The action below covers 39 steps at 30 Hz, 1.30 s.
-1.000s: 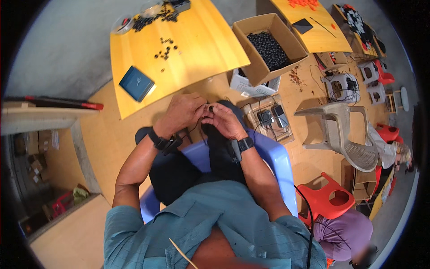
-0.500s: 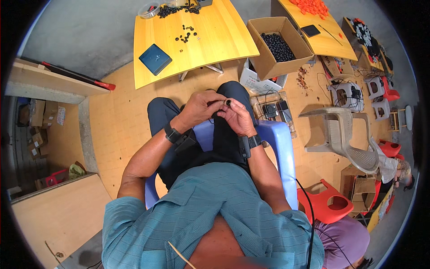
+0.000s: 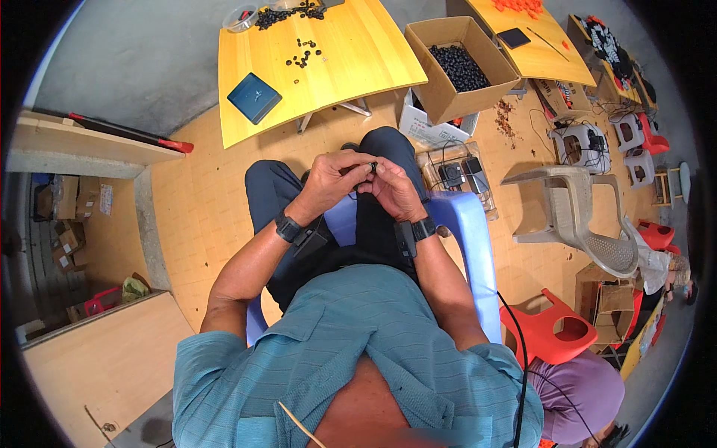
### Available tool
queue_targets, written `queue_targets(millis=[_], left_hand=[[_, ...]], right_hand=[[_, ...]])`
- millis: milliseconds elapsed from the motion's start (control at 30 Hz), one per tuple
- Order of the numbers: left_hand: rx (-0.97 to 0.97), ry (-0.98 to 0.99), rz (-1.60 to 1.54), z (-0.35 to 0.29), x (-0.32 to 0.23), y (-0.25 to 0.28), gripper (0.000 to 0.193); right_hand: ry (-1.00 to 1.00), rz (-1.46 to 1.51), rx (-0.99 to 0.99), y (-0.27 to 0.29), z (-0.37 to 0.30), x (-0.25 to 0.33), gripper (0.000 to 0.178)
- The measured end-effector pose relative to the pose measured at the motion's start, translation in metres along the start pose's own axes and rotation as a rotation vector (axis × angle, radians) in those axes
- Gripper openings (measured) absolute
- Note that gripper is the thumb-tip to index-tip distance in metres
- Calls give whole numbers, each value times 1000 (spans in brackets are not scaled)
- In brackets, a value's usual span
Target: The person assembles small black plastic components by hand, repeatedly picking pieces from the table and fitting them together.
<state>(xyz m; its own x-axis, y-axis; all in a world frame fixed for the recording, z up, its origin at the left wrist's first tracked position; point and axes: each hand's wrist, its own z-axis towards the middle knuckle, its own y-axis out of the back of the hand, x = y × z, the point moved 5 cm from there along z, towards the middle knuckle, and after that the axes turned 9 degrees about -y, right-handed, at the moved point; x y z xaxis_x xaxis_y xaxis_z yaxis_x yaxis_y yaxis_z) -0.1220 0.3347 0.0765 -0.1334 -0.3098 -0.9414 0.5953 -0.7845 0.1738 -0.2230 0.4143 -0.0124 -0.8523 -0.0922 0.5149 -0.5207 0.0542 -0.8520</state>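
Note:
Over my lap, my left hand (image 3: 332, 181) and my right hand (image 3: 396, 192) meet with fingertips pinched together. Between them is a small round black part (image 3: 373, 167); its exact kind is too small to make out. Both hands are closed on it, and the fingers partly hide it. Ahead, on the yellow table (image 3: 358, 60), lies a dark blue shallow tray (image 3: 255, 98) with a few tiny pieces in it. Several loose small black parts (image 3: 302, 54) are scattered beyond the tray, and a larger pile (image 3: 287, 15) of them lies at the far edge.
Right of the table stands a cardboard box (image 3: 485, 97) filled with small black parts. A second table (image 3: 556, 60) holds orange pieces and a dark tray (image 3: 513, 38). Nearby are a grey chair (image 3: 571, 201), a red stool (image 3: 556, 328) and a person's purple-clad part (image 3: 586, 396).
The black part has turned and moved slightly left between my fingers; my right fingertips now close over it. The surroundings have shifted a little in the picture.

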Motion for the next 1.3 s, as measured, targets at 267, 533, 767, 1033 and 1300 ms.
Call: queue_targets(millis=[267,533,767,1033,1300], left_hand=[[71,176,-85,-6,4,-3,25],[109,224,-95,-12,21,-7,29],[70,150,-77,-10,18,-6,21],[113,119,3,3,26,-5,21],[-168,150,503,73,75,92,17]], right_hand=[[-8,-17,1,7,1,-7,31],[-44,37,63,8,3,-17,37],[-73,65,94,7,6,-18,39],[-92,135,122,16,16,-15,38],[4,257,145,37,44,17,22]])
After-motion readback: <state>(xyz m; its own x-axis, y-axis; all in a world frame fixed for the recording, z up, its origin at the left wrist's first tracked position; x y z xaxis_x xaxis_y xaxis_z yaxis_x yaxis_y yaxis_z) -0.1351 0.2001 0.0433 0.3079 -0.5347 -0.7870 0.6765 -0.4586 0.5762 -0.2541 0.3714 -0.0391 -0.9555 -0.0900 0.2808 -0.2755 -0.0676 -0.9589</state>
